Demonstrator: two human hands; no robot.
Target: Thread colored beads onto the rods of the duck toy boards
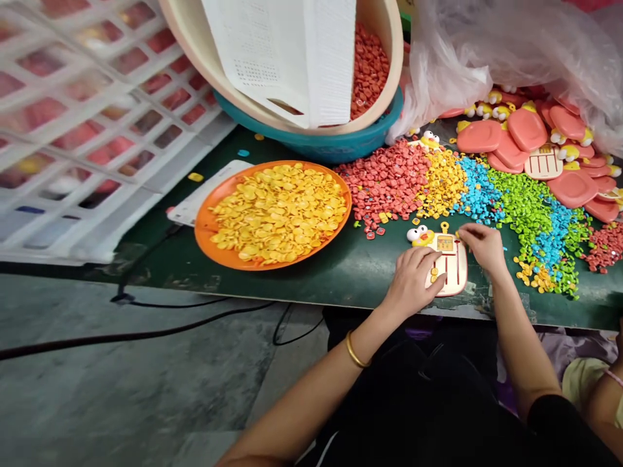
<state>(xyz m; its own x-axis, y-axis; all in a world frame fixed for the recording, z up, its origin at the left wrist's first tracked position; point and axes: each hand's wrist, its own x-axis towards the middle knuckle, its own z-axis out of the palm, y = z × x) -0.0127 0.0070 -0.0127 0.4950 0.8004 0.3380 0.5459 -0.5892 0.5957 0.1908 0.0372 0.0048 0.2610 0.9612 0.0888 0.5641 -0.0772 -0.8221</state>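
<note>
A cream toy board (451,275) with slots, a coral rim, a yellow top loop and a big-eyed yellow character head (420,235) lies near the table's front edge. My left hand (411,279) holds the board at its left side, with thumb and fingers over its face. Small yellow pieces (434,275) show in a slot beside the thumb. At the board's upper right corner, my right hand (484,248) is closed in a pinch. What it pinches is too small to make out.
Heaps of small red (389,178), yellow (444,181), blue (479,185) and green pieces (523,201) lie beyond the board. An orange plate (226,259) of yellow discs stands left. Behind are stacked basins (311,146), a white crate (97,214) and coral boards (526,130).
</note>
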